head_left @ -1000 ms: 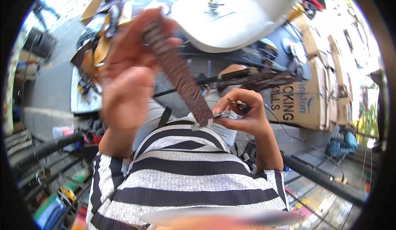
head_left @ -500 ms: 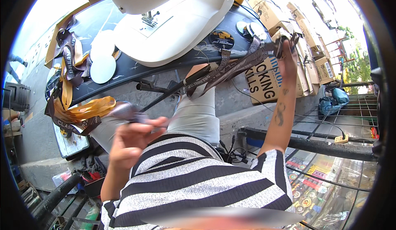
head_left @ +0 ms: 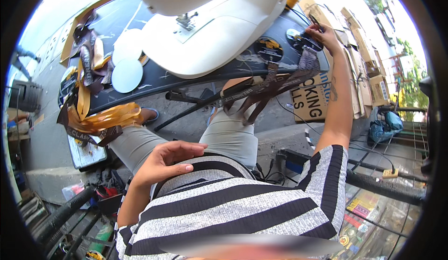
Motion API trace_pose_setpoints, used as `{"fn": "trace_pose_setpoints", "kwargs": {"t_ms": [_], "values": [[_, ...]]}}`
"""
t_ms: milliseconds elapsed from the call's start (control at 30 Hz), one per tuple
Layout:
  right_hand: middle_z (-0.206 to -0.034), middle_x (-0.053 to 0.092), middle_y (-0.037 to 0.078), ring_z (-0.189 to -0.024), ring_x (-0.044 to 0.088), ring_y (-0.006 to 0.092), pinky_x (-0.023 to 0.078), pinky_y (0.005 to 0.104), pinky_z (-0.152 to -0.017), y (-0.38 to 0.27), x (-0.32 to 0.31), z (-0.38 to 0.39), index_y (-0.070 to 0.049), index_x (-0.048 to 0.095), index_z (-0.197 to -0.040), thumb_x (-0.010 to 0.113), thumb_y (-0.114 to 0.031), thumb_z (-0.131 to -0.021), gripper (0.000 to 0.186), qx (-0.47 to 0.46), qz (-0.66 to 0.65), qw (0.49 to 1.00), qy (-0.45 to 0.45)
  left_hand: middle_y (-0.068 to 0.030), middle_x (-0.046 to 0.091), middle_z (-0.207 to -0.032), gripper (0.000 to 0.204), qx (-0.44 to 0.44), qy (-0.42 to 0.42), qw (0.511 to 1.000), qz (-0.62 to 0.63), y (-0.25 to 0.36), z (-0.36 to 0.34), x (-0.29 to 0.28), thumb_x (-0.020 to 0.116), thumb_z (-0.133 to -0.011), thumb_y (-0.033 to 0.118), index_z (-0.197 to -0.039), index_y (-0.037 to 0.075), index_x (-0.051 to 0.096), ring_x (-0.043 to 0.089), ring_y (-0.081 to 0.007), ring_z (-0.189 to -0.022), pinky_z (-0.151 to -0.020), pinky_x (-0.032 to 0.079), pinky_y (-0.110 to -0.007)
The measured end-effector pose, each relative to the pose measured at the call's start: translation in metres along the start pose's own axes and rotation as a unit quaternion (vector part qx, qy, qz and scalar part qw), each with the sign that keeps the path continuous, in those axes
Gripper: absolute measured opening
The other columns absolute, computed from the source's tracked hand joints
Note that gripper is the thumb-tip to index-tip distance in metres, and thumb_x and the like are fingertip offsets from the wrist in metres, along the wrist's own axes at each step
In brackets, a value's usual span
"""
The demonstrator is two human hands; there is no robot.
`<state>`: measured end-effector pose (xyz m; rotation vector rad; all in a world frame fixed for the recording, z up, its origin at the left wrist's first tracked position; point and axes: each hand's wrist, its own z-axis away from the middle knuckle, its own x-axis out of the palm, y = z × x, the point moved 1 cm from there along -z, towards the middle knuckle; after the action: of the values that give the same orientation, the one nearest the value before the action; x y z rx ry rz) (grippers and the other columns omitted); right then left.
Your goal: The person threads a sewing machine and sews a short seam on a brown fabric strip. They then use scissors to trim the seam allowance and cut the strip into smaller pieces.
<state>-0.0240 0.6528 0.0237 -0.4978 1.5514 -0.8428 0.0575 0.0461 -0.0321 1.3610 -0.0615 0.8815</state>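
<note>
My right hand (head_left: 324,37) is at the table's right end, its fingers pinched round a small, slender dark object (head_left: 316,24) whose kind I cannot make out. Just beneath those fingers lie round black medals (head_left: 297,38) on dark printed ribbons (head_left: 308,61). Another round black medal (head_left: 269,50) rests to their left, its ribbon hanging over the table edge across my knee. My left hand (head_left: 170,161) hovers over my lap, holding nothing, with fingers stretched out and thumb apart.
A white sewing machine (head_left: 210,40) stands on the dark table (head_left: 158,85). White discs (head_left: 127,75) and gold-backed ribbons (head_left: 112,120) are at the left. Cardboard boxes (head_left: 311,102) are stacked at the right. A black bar (head_left: 191,107) runs below the table edge.
My right hand has moved from the bundled ribbons up to the medals, and the ribbons now hang down. My left hand has shifted right and stretched out its fingers. The whole view has shifted slightly.
</note>
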Motion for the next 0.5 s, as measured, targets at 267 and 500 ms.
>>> {"fn": "trace_pose_setpoints", "kwargs": {"t_ms": [267, 500], "values": [[-0.092, 0.068, 0.004, -0.082, 0.060, 0.0096, 0.046, 0.0219, -0.075, 0.029, -0.009, 0.001, 0.000, 0.070, -0.103, 0.070, -0.016, -0.089, 0.021, -0.103, 0.040, 0.968, 0.227, -0.0011, 0.060, -0.081, 0.019, 0.269, 0.350, 0.822, -0.361, 0.046, 0.027, -0.039, 0.078, -0.076, 0.007, -0.079, 0.004, 0.060, 0.058, -0.0081, -0.072, -0.060, 0.045, -0.023], [-0.067, 0.046, -0.001, -0.057, 0.040, 0.0060, 0.037, 0.0221, -0.055, -0.083, 0.058, 0.085, -0.007, 0.055, -0.076, 0.063, -0.023, -0.095, 0.026, -0.177, -0.172, 0.919, 0.306, -0.0104, 0.053, -0.093, 0.029, 0.379, 0.456, 0.560, -0.579, 0.090, 0.006, -0.091, 0.072, -0.073, 0.007, -0.095, 0.004, 0.054, 0.055, -0.0244, -0.089, -0.078, 0.047, -0.034]]}}
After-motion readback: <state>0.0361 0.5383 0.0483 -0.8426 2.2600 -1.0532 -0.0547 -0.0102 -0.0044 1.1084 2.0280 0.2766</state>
